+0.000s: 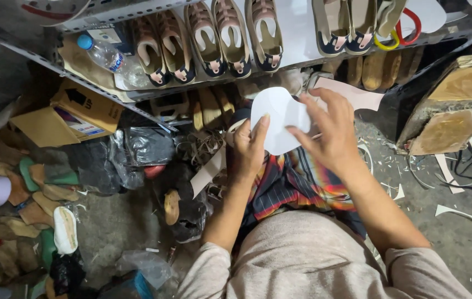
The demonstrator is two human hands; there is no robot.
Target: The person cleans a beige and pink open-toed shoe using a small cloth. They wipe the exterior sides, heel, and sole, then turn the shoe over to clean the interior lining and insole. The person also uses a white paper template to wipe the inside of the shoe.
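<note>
Left hand and right hand both pinch a white sole-shaped cutout by its edges, holding it above the striped cloth on the lap; finished sandals line the metal shelf beyond; a plastic bottle lies left.

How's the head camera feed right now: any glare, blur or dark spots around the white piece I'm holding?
Head view: the white cut-out piece is bright, nearly washed out, its surface detail lost; left hand and right hand look sharp, no obvious motion blur; the clutter under the metal shelf sits in deep shadow; straight edges bow toward the frame's corners, a wide-angle effect.
</note>
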